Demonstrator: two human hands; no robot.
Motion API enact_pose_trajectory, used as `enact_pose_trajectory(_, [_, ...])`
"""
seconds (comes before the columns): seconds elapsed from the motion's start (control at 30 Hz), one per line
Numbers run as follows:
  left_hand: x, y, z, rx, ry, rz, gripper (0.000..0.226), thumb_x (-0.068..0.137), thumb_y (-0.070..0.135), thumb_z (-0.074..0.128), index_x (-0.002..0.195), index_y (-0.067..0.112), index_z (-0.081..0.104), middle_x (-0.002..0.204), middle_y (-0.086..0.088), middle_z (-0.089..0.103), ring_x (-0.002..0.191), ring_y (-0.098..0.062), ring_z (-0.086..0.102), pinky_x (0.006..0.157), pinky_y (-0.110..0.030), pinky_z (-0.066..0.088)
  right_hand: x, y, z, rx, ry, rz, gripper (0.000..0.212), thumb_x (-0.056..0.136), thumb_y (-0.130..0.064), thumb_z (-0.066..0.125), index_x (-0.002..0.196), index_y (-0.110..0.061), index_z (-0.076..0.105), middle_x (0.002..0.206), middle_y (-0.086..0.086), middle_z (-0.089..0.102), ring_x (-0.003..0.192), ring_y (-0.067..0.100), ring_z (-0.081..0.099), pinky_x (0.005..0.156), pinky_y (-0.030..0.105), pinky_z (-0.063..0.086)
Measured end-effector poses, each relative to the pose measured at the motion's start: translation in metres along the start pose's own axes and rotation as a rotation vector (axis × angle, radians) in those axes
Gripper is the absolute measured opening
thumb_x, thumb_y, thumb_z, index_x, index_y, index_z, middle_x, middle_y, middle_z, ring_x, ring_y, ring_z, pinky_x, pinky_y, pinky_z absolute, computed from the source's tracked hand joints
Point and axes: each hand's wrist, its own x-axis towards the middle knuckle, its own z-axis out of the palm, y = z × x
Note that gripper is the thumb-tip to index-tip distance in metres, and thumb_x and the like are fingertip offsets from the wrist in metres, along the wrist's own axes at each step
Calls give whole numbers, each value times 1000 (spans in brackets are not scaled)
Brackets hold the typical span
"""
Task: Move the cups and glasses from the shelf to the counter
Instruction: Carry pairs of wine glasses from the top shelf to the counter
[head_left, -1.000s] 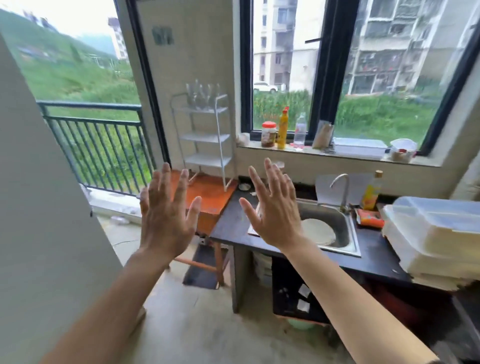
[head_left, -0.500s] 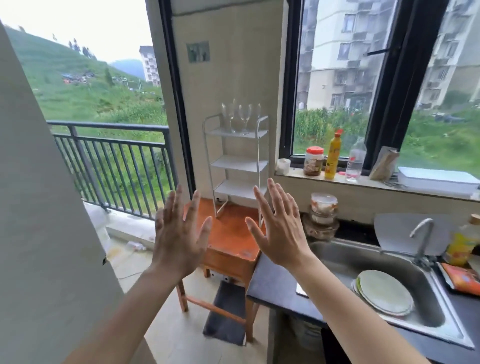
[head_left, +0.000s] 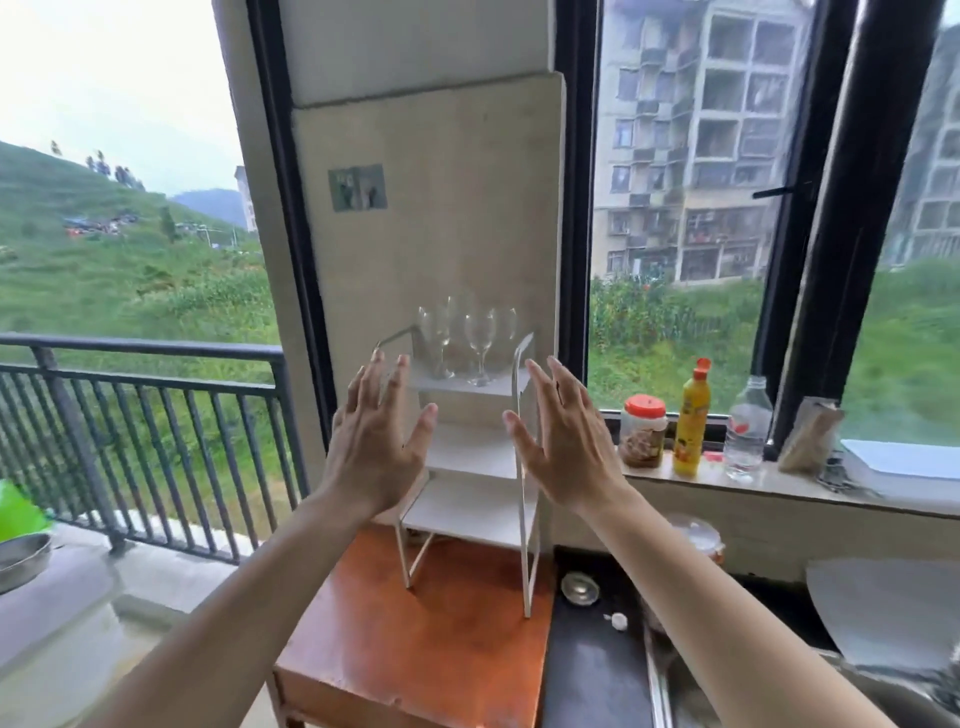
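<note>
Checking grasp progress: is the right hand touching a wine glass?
Apart. Head view: the rack's post shows between the open right hand and the wine glasses.

- No text, number or brand can be read anywhere.
- Yellow bottle (head_left: 691, 422) on the sill: label with red and dark print, too blurred to read.
- Clear bottle (head_left: 746, 434): red mark on its label, letters illegible.
- Jar (head_left: 644, 436): label blurred, unreadable.

Bright overcast daylight through the windows (head_left: 675, 260), blown-out sky (top left), soft blur, wide-angle edge bending
</note>
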Motion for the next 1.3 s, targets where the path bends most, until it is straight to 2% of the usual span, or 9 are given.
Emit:
enact_pose_trajectory(0.3, [123,-82,104,-329,-15,-37,79,96,43,52,156,17,9,162,-9,19,147,-24,20,116,-41,22,100,30,91,-26,61,120,69,100,-53,43,156,-21,19,154,6,36,136,23,41,108,41,40])
enact_pose_trajectory(0.43, [182,-116,142,-389,-65,-80,85,93,46,55,157,20,6,161,-10,20,145,-30,26,114,-43,27,148,33,127,-50,55,194,70,98,-54,45,156,-25,18,150,5,38,129,25,46,104,44,42])
enact_pose_trajectory(0.63, [244,-138,177,-447,-63,-78,83,88,50,60,155,32,14,141,-12,35,132,-33,36,104,-41,34,209,30,165,-77,40,248,69,97,-58,45,155,-33,19,147,4,40,126,26,48,104,46,42])
enact_pose_trajectory(0.77, [254,-144,195,-444,-59,-25,66,89,54,57,146,37,30,136,-11,37,128,-33,40,100,-41,40,223,36,180,-173,28,253,61,95,-68,34,146,-33,32,143,6,44,122,28,50,102,48,44])
enact_pose_trajectory(0.87, [253,-144,200,-460,-15,3,57,88,51,60,136,34,35,130,-10,43,116,-34,50,90,-43,46,225,39,184,-209,89,218,50,95,-65,40,125,-25,45,123,7,55,100,27,58,89,44,48])
enact_pose_trajectory(0.97, [254,-139,200,-468,31,42,53,88,47,64,124,28,31,121,-8,49,97,-34,58,76,-43,49,226,42,184,-178,132,174,43,93,-57,54,113,-20,46,109,5,58,78,21,56,73,36,44])
enact_pose_trajectory(1.1, [253,-140,200,-518,85,51,50,89,38,67,118,23,29,115,1,44,91,-29,57,73,-42,47,229,43,184,-47,140,150,40,91,-51,62,111,-24,41,104,-5,46,72,19,55,67,33,43])
enact_pose_trajectory(1.2, [251,-142,191,-565,125,77,52,89,36,67,122,14,34,116,-1,45,87,-29,62,69,-37,46,230,39,179,4,189,121,42,90,-50,64,114,-25,41,110,-1,49,72,23,58,68,36,47])
enact_pose_trajectory(1.3, [250,-143,174,-582,200,133,53,88,35,69,122,19,33,118,-5,49,81,-24,64,60,-35,48,228,28,167,47,279,89,46,89,-48,62,122,-25,40,119,4,51,67,23,61,65,37,51])
